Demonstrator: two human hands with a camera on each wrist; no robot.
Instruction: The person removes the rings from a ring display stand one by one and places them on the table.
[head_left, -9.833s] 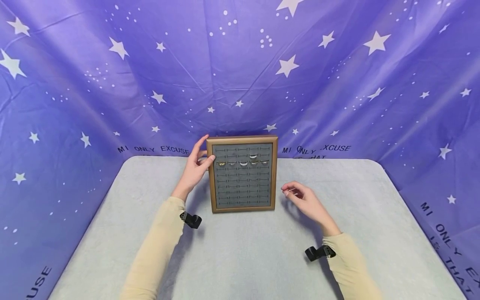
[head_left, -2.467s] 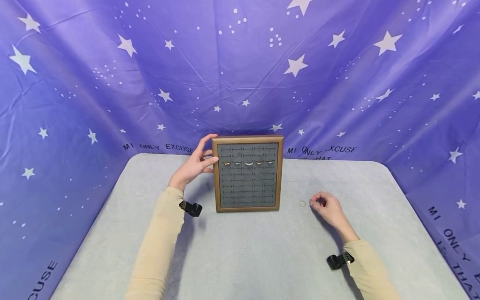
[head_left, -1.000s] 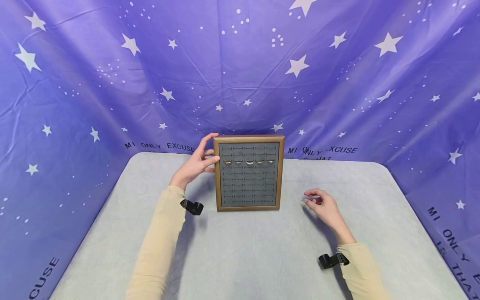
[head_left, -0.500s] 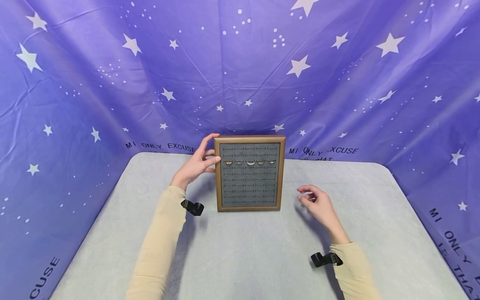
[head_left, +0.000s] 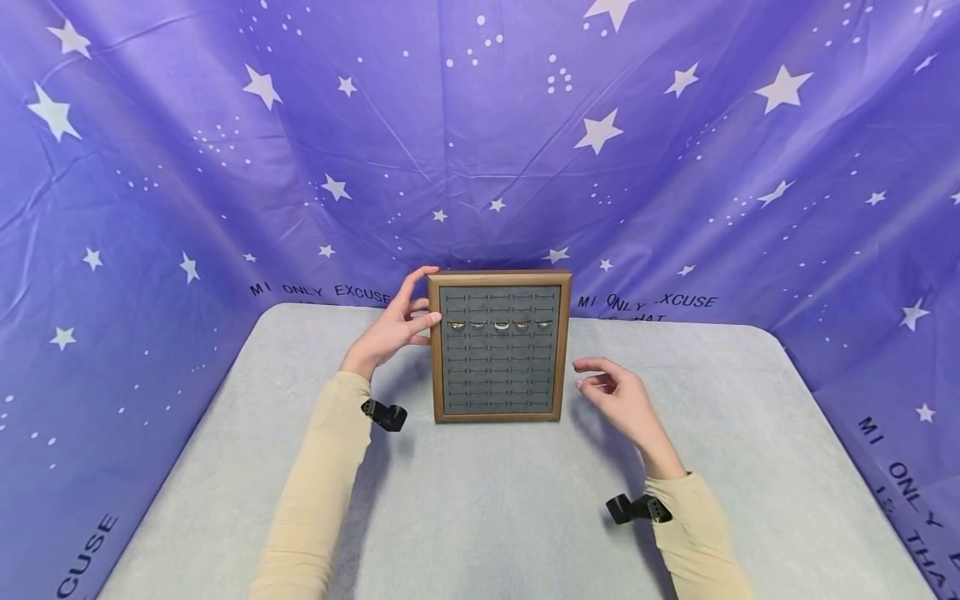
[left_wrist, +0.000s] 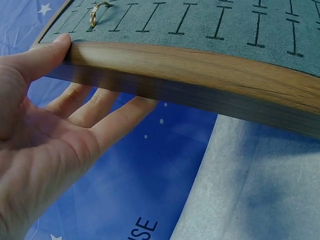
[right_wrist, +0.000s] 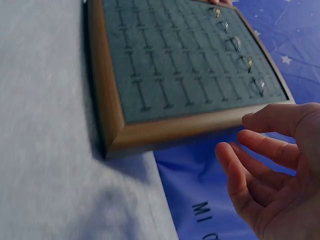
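A wood-framed ring display board [head_left: 434,375] stands tilted at the back middle of the table, its grey slotted face holding a row of several rings [head_left: 500,325]. My left hand [head_left: 401,325] grips the board's upper left edge, thumb on the front of the frame [left_wrist: 200,75] and fingers [left_wrist: 105,107] behind it; one gold ring [left_wrist: 97,10] sits near the thumb. My right hand [head_left: 600,379] hovers just right of the board above the table, fingers loosely curled. In the right wrist view its fingers [right_wrist: 250,145] are apart beside the frame [right_wrist: 165,132], and no ring shows between them.
A grey cloth covers the table [head_left: 487,517]. A purple star-print backdrop [head_left: 480,150] closes off the back and both sides. Small black wrist cameras [head_left: 637,507] are strapped to both cream sleeves.
My right hand rose from the table spot where a small ring lay and moved left toward the board; that ring is out of sight now. The left hand and board have not moved.
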